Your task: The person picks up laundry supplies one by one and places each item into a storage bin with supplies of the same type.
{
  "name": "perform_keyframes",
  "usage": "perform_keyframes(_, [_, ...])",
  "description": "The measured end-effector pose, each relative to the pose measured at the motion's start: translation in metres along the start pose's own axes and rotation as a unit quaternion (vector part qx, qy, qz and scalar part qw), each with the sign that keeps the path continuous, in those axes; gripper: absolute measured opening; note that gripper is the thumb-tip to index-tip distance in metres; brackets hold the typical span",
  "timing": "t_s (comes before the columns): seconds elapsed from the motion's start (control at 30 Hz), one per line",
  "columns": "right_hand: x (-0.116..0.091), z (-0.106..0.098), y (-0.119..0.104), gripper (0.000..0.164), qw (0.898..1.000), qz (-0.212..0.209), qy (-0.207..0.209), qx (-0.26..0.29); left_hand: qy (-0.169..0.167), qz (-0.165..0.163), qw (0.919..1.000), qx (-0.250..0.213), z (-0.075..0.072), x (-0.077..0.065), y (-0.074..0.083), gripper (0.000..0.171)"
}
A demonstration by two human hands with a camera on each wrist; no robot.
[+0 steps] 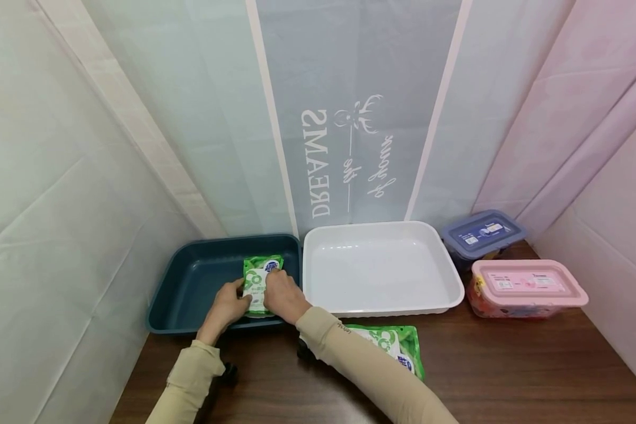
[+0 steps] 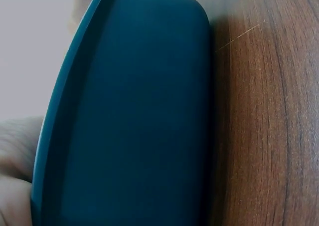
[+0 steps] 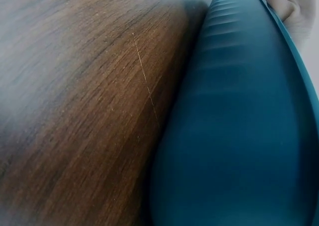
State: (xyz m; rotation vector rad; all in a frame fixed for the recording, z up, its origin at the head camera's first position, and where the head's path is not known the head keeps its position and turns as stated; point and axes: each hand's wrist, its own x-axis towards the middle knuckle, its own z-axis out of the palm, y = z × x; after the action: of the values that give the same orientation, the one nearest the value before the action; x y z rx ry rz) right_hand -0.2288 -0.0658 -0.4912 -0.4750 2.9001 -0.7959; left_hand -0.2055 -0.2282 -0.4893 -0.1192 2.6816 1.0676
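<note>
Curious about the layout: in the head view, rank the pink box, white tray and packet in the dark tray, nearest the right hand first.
1. Green packet: in the dark tray, at the right hand.
2. White tray: to the hand's right.
3. Pink box: farther right.

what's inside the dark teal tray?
In the teal tray: one green-and-white packet toward the right end, with the left hand and right hand on it. Hands hide parts of it; anything underneath can't be seen.
</note>
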Motion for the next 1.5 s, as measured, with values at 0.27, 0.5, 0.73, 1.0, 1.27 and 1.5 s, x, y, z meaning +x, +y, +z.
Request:
perform_keyframes(0.27, [0.001,0.000,-0.001,0.013,1.000,-0.009,-0.001,-0.014,0.003,-0.005,0.9995,0.031,-0.002,0.001,0.000,0.063])
perform_keyframes(0.5, [0.000,0.002,0.000,0.016,0.999,-0.002,-0.003,-0.033,-0.001,-0.003,0.9990,0.045,-0.001,0.000,0.003,0.062])
perform_keyframes(0.73, [-0.001,0.003,-0.003,0.027,0.995,-0.018,-0.005,-0.097,-0.014,-0.005,0.9987,0.049,-0.001,0.002,0.003,0.063])
perform_keyframes(1.0, [-0.002,-0.008,-0.011,0.016,0.993,-0.016,-0.048,-0.110,-0.010,-0.006,0.9970,0.076,-0.004,0.003,0.004,0.063])
perform_keyframes(1.27, [-0.029,-0.034,-0.005,0.034,0.978,-0.180,0.019,-0.102,0.071,0.003,0.9936,0.088,0.000,-0.010,0.014,0.057])
perform_keyframes(1.5, [-0.070,-0.065,0.011,0.036,0.971,-0.219,0.059,-0.071,0.161,0.067,0.9800,0.096,0.010,-0.029,0.027,0.050])
